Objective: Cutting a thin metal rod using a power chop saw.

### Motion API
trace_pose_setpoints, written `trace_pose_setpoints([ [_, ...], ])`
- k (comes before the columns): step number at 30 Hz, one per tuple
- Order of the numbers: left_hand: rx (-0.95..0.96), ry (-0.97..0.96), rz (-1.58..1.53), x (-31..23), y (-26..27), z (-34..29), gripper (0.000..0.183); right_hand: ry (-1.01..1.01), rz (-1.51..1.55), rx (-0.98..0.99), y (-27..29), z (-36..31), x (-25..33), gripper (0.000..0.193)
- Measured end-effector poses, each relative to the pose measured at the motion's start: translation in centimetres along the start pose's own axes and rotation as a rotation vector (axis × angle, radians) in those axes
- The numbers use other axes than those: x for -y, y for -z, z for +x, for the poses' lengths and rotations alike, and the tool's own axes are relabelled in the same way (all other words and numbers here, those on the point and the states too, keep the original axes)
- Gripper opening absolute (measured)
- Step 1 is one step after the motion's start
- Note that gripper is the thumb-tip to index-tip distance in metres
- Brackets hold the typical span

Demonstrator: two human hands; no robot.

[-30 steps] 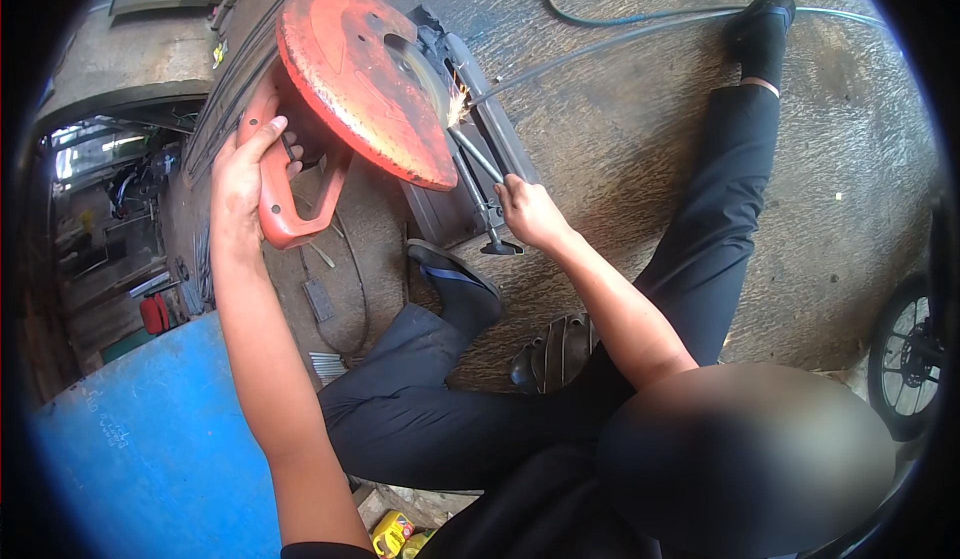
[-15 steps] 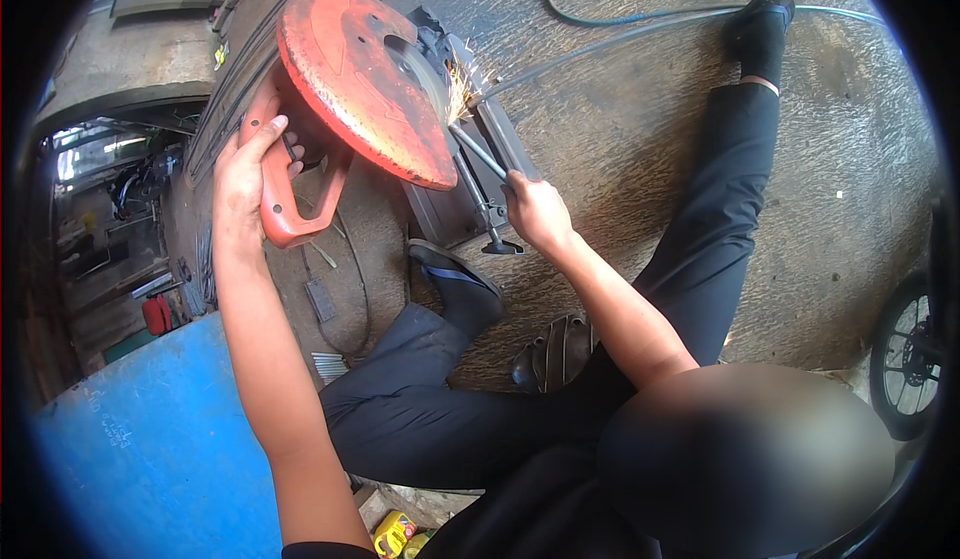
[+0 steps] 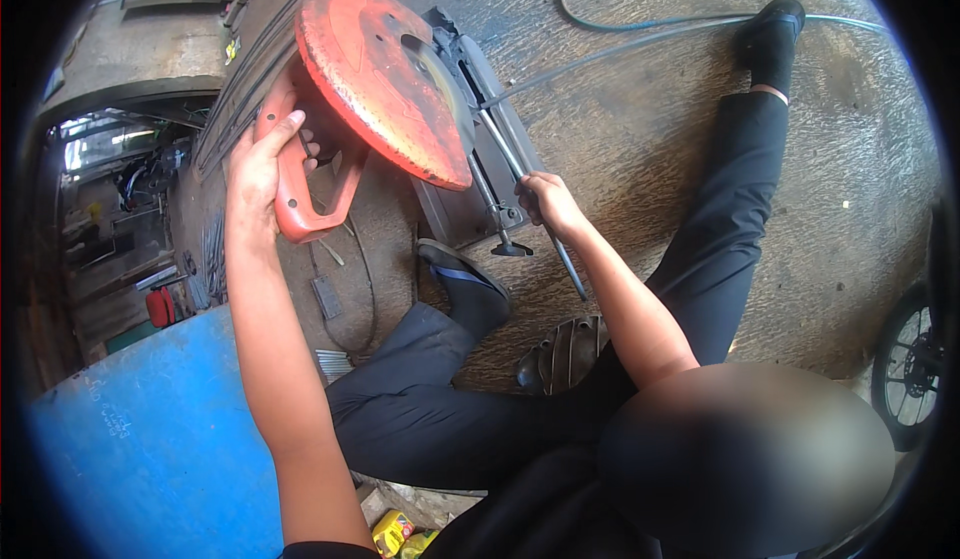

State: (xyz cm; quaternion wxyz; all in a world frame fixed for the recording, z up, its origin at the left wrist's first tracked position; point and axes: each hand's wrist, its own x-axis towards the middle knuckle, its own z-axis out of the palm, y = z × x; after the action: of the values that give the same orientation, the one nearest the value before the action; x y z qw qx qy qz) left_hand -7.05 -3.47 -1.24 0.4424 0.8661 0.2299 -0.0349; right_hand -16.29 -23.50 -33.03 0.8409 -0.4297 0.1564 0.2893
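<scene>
A red-orange chop saw [image 3: 375, 79] with a worn blade guard stands ahead of me on a dark base [image 3: 440, 199]. My left hand [image 3: 258, 164] is wrapped round its loop handle [image 3: 296, 209], thumb on top. Closed round a thin metal rod [image 3: 571, 267], my right hand [image 3: 552, 204] is to the right of the vise screw [image 3: 488, 177]. One end of the rod sticks out toward me below the hand; the far end reaches up beside the abrasive disc [image 3: 440, 77]. The guard hides part of the disc.
My outstretched legs flank the saw, a foot [image 3: 462, 284] close to its base. A sandal [image 3: 560, 357] lies between them. Long rods [image 3: 245, 84] run along the floor at far left. A blue panel [image 3: 160, 439] is near left, a hose [image 3: 640, 27] far right, a wheel [image 3: 908, 359] at right.
Sparks flew at the disc before; none show now. The rod in my right hand has a longer length sticking out toward me. In the picture, saw and hands sit slightly farther right.
</scene>
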Motion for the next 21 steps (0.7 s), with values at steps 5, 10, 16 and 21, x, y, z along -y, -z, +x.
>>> trace_pose_setpoints([
  [5, 0.007, 0.007, 0.007, -0.2, 0.0, -0.1, 0.042, 0.016, -0.205, 0.086, 0.2, -0.3, 0.7, 0.029],
  [10, 0.0, 0.002, 0.009, -0.1, 0.0, 0.0, 0.044, 0.191, -0.429, -0.008, -1.0, -0.4, -0.1, 0.029],
  [16, -0.014, 0.014, 0.016, -0.2, -0.1, 0.0, 0.043, 0.324, -0.661, -0.086, -1.2, -1.3, 0.2, 0.026],
  [21, -0.021, 0.016, 0.01, -0.2, -0.1, -0.1, 0.043, 0.366, -0.715, -0.119, -1.6, -2.0, 1.1, 0.025],
])
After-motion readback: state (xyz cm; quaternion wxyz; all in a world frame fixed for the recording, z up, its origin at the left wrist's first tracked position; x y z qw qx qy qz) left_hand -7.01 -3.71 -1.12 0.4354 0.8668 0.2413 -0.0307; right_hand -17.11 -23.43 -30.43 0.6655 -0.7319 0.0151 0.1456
